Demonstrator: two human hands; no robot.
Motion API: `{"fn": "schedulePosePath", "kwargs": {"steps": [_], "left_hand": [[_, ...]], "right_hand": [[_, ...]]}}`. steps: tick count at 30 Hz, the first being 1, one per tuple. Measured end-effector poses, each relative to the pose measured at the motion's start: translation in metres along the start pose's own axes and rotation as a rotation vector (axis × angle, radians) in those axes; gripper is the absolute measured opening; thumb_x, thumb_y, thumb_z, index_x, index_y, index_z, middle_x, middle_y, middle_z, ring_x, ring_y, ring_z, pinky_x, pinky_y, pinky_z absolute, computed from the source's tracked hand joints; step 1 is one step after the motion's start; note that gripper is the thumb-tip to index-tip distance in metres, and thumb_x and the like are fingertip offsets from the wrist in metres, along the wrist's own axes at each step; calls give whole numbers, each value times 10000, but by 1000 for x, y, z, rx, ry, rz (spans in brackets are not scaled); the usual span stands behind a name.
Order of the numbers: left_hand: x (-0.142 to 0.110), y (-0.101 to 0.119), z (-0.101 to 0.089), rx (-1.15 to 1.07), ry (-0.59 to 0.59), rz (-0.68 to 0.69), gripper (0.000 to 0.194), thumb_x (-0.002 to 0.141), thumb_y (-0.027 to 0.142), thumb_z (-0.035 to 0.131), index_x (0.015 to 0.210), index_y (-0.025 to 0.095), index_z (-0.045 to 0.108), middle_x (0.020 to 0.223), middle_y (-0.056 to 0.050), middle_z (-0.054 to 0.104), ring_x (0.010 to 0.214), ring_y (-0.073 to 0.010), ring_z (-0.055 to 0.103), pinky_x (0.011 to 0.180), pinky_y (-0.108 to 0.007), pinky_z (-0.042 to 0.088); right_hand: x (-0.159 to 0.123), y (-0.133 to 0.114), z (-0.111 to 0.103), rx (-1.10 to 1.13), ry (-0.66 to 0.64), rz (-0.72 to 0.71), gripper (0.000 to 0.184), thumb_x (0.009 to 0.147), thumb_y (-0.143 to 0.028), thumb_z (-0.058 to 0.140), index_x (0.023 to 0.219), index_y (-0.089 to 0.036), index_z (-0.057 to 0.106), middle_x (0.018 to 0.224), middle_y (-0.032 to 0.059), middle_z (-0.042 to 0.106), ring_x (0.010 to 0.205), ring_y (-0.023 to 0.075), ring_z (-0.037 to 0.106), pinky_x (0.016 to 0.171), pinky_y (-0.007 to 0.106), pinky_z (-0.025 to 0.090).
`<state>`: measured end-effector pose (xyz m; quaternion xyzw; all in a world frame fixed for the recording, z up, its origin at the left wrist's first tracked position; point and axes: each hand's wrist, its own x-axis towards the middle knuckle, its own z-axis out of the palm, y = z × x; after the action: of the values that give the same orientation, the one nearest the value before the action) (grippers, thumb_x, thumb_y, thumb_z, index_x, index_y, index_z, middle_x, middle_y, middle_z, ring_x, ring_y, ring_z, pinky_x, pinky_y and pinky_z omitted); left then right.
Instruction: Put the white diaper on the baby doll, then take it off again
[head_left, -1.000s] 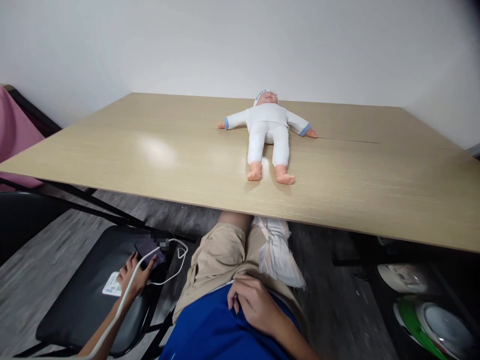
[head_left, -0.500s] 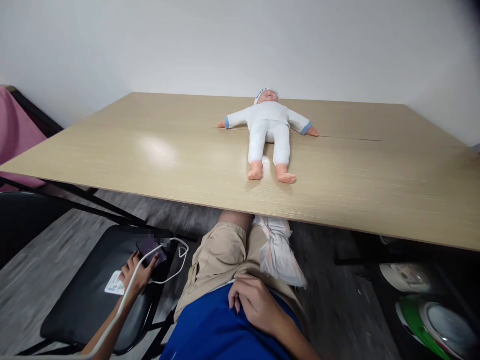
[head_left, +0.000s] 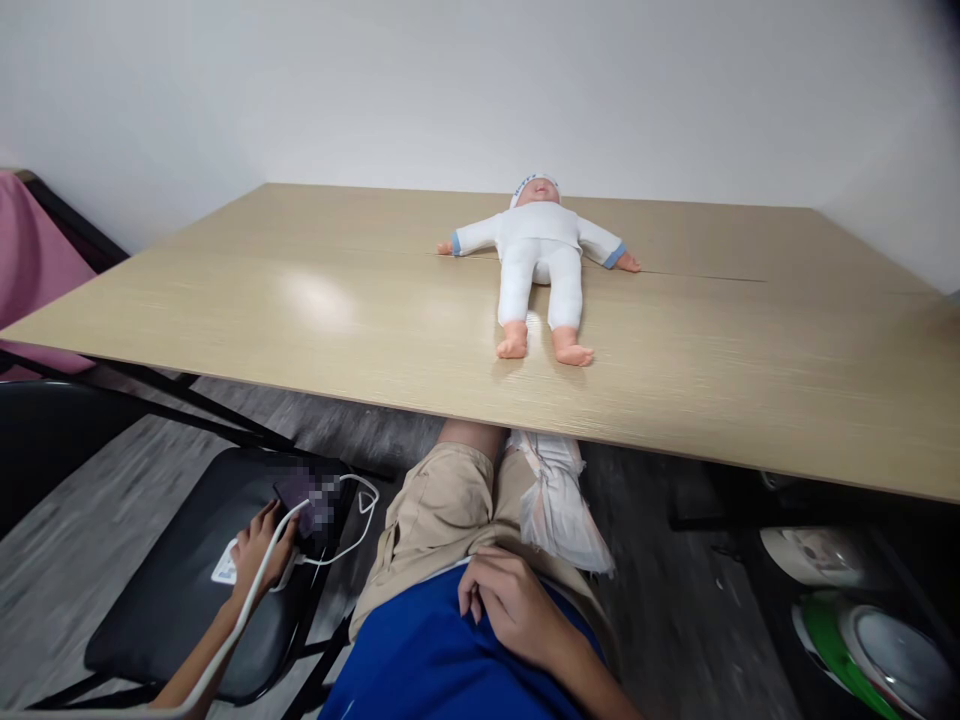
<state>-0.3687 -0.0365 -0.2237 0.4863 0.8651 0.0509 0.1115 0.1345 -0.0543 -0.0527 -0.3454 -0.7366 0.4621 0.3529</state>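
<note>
My left hand (head_left: 261, 556) is over the black chair seat (head_left: 172, 600) to my left, fingers spread, their tips at the near edge of a dark phone (head_left: 300, 500). A white cable runs across this hand, and a white card-like item (head_left: 224, 566) lies partly under it. My right hand (head_left: 510, 600) rests on my lap against the blue shirt, fingers curled in with nothing visible in them. A crumpled white diaper (head_left: 562, 510) lies on my right thigh, beyond that hand. On the table, a baby doll (head_left: 538, 240) in white clothes lies on its back, arms out, feet towards me.
The wooden table (head_left: 360, 340) spans the view before a white wall. A pink cloth (head_left: 37, 250) hangs over a chair at the far left. Below the table on the right are a green-and-white round item (head_left: 862, 640) and a pale rounded object (head_left: 814, 555).
My left hand has drawn back slightly from the phone, its thumb coming off the phone's right side. My right hand, the diaper and the doll have stayed put.
</note>
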Motion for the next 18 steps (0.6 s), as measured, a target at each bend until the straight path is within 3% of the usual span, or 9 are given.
{"fn": "schedulePosePath", "kwargs": {"steps": [6, 12, 18], "left_hand": [[1, -2, 6, 10, 18, 7, 770, 1047, 638, 315, 1624, 155, 476, 1678, -206, 452, 1507, -480, 397, 1212, -626, 335], [0, 1, 9, 16, 40, -5, 791, 1029, 655, 384, 1632, 148, 449, 1670, -216, 450, 1490, -482, 409, 1208, -624, 333], [7, -13, 13, 33, 28, 10, 728, 1072, 609, 303, 1628, 167, 462, 1641, -222, 475, 1472, -472, 439, 1197, -616, 350]], "right_hand": [[0, 0, -1, -6, -24, 1, 415, 1049, -98, 380, 859, -279, 702, 717, -48, 672, 769, 158, 715, 771, 343, 568], [0, 0, 1, -10, -7, 1, 418, 1031, -70, 383, 851, -275, 700, 719, -51, 675, 762, 151, 708, 778, 333, 567], [0, 2, 1, -2, -37, 18, 401, 1005, -56, 390, 830, -275, 677, 713, -43, 661, 757, 162, 712, 784, 325, 541]]}}
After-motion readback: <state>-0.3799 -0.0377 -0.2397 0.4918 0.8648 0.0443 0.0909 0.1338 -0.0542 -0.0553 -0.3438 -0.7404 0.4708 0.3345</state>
